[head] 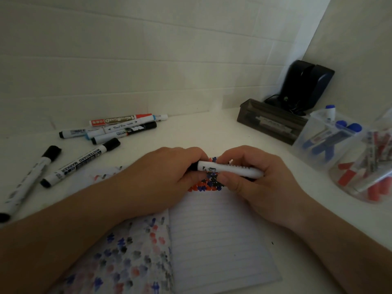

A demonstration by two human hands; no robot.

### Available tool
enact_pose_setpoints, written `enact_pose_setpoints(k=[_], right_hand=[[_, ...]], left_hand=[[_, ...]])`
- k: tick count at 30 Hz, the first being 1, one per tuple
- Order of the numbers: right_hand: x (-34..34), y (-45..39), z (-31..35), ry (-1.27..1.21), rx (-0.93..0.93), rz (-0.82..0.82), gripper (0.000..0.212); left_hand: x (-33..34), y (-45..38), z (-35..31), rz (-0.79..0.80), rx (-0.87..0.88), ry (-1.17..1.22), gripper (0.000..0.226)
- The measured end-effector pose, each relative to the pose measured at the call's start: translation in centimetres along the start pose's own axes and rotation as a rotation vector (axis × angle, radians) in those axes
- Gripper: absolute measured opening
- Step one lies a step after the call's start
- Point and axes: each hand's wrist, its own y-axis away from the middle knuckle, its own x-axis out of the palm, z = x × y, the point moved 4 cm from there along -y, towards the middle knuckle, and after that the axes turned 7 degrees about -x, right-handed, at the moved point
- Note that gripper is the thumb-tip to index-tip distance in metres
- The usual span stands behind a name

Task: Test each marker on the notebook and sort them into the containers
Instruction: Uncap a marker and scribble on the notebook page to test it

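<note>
Marker (pixel 229 169) lies crosswise over notebook (pixel 222 240); left hand (pixel 165 177) grips cap end, right hand (pixel 254 179) pinches barrel, both closed.

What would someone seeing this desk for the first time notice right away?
First, the two hands meeting at the centre: the left hand and right hand both grip one white marker over the notebook, whose page carries rows of red, blue and black test marks. Next, the loose markers scattered at the left, and the clear containers at the right holding blue and red markers.
</note>
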Motion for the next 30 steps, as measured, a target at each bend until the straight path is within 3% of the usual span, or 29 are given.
enact_pose_setpoints(k=[4,11,14,17,23,27,30], right_hand=[[0.4,0.2,0.1,-0.008,-0.102,-0.01,0.015],[1.4,0.3,-0.3,0.09,-0.224,-0.014,0.02],[1.6,0.1,-1.0,0.096,-0.068,0.045,0.017],[1.7,-0.4,-0.9,0.189,-0.026,0.091,0.01],[1.3,-0.1,0.2,0.278,0.104,0.095,0.018],[-0.7,3.6,3.5,0.196,0.121,-0.034,0.015],[-4.1,10.8,7.7,0.126,0.094,-0.154,0.021]], left_hand=[[0.1,-0.1,-0.1,0.001,0.104,0.011,0.049],[0.3,-0.1,0.5,-0.004,0.105,0.01,0.048],[0.4,-0.2,1.0,-0.022,0.095,0.046,0.046],[0.3,-0.3,1.1,-0.059,0.079,0.026,0.047],[0.0,0.2,-0.2,0.003,0.023,-0.021,0.025],[-0.9,1.6,-4.1,-0.066,0.126,-0.092,0.031],[0.1,5.2,-11.0,-0.157,0.297,-0.109,0.036]])
